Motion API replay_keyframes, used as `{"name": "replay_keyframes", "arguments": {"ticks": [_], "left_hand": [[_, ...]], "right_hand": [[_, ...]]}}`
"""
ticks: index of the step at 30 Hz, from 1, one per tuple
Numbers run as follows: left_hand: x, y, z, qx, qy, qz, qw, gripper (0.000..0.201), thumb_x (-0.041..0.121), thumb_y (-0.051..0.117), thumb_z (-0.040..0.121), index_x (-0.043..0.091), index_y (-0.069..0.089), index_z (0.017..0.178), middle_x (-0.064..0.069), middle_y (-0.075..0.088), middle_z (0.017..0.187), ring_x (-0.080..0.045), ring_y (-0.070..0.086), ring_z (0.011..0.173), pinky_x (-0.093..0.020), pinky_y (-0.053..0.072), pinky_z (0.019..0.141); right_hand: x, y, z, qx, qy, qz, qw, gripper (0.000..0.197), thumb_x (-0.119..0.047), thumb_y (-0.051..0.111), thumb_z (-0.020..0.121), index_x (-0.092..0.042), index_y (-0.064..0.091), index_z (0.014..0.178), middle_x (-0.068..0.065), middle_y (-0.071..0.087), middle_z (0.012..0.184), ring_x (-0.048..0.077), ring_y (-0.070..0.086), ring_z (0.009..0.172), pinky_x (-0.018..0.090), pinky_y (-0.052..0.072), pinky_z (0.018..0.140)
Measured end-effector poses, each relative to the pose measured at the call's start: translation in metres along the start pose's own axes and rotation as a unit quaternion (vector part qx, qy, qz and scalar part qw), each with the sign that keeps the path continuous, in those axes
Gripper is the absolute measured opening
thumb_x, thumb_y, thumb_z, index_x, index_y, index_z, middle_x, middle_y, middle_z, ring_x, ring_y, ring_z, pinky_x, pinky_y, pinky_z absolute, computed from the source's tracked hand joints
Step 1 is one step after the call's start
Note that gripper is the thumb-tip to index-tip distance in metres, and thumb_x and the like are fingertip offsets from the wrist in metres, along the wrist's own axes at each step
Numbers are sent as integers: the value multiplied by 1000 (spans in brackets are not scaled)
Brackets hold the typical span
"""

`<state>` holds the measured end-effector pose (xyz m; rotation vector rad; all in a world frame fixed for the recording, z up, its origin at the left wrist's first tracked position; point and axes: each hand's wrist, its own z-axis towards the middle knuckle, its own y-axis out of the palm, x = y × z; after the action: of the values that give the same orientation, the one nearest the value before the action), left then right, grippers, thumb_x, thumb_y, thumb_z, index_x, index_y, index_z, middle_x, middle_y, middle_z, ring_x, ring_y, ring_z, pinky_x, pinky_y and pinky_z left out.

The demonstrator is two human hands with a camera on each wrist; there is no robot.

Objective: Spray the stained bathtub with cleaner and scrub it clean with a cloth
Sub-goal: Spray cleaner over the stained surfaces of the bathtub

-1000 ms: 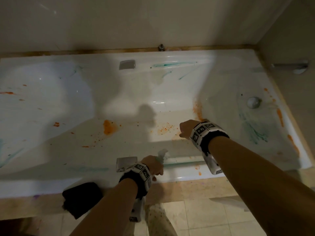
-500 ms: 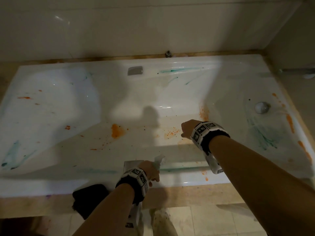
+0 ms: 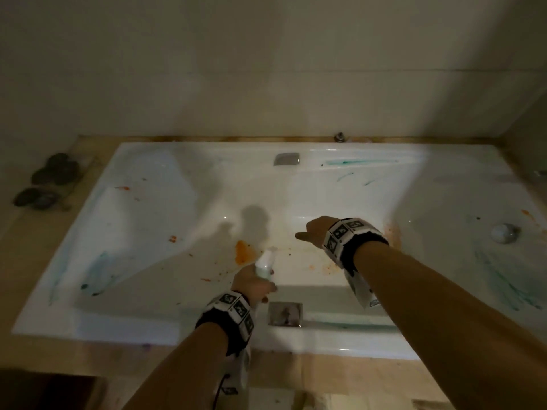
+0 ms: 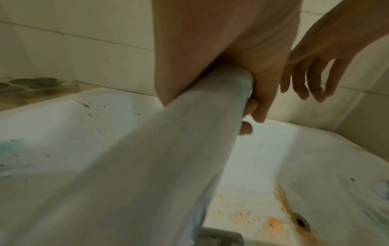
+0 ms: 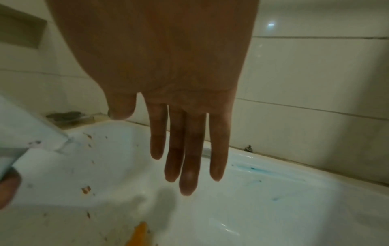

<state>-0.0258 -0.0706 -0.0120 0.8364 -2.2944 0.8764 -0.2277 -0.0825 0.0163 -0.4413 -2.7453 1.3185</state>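
Note:
The white bathtub carries orange splashes, the largest an orange stain on its floor, and teal smears on its walls. My left hand grips a pale spray bottle over the near side of the tub, nozzle toward the orange stain. The left wrist view shows the bottle running up into the palm, fingers curled round it. My right hand hovers over the tub's middle, empty. Its fingers hang straight in the right wrist view. No cloth is in view.
A round drain plug sits at the tub's right end. Metal plates are set in the near rim and far rim. Dark round objects lie on the tan ledge at the left. A tiled wall rises behind.
My left hand has carried the bottle from the near rim forward over the tub floor. The right hand has shifted left. The dark cloth on the near ledge has left the view.

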Motion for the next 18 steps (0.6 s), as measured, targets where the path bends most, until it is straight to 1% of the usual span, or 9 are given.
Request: {"name": "replay_keyframes", "arguments": {"ticks": [2,3,4,6,9,11,14,16,18], "left_hand": [[-9,-34,-6,57,43,-82,994,40,2,75,73,12,62,109,-5,65,100,-22,61,77,-28,55,62],[-14,-51,-9,78,64,-109,989,44,3,76,72,15,62,112,-5,66,103,-24,63,84,-32,56,72],[-19,-68,-11,93,80,-117,986,44,4,77,72,17,62,111,-5,66,104,-26,63,92,-35,55,82],[-32,-103,-15,109,104,-112,982,46,7,79,71,17,60,112,-3,65,103,-25,61,99,-35,52,90],[-50,-159,-19,135,140,-102,976,58,11,79,71,18,53,122,3,60,105,-21,58,101,-27,47,85],[-64,-194,-18,150,157,-82,973,64,13,78,74,19,47,129,6,55,109,-16,54,103,-23,41,82],[-81,-234,-14,166,153,-48,973,71,16,77,75,22,40,135,0,56,115,-18,55,107,-21,39,81],[-92,-253,-9,178,143,-58,972,73,15,77,75,23,39,137,-5,57,118,-22,55,110,-21,39,82],[-100,-266,-3,183,131,-70,972,77,13,77,75,21,36,139,-6,56,120,-20,54,108,-21,38,83]], "right_hand": [[-43,-19,-4,15,-14,7,1000,47,-48,27,99,-17,51,125,10,52,129,28,50,117,42,38,102],[-68,-27,-5,21,-16,12,1000,46,-46,26,100,-18,51,127,11,53,126,28,51,115,42,37,104],[-92,-35,-10,21,-17,34,999,49,-47,25,100,-15,58,116,12,59,113,28,55,105,42,37,104],[-144,-50,-16,27,-26,112,993,65,-55,23,97,-5,64,89,14,65,90,30,60,83,40,42,98],[-221,-64,-20,11,-39,212,976,76,-62,25,92,1,62,113,19,69,99,31,63,75,37,48,83],[-268,-70,-19,-12,-59,221,973,77,-66,29,89,0,64,107,13,68,77,23,59,63,34,49,76],[-326,-76,-10,-7,-102,185,977,58,-59,47,87,-4,67,83,5,61,60,18,58,61,32,52,75],[-357,-76,2,1,-124,148,981,41,-43,60,86,-5,65,72,2,58,54,16,56,55,31,55,74],[-377,-74,20,21,-133,131,982,28,-27,63,85,-5,61,66,2,52,52,18,51,51,27,51,60]]}}
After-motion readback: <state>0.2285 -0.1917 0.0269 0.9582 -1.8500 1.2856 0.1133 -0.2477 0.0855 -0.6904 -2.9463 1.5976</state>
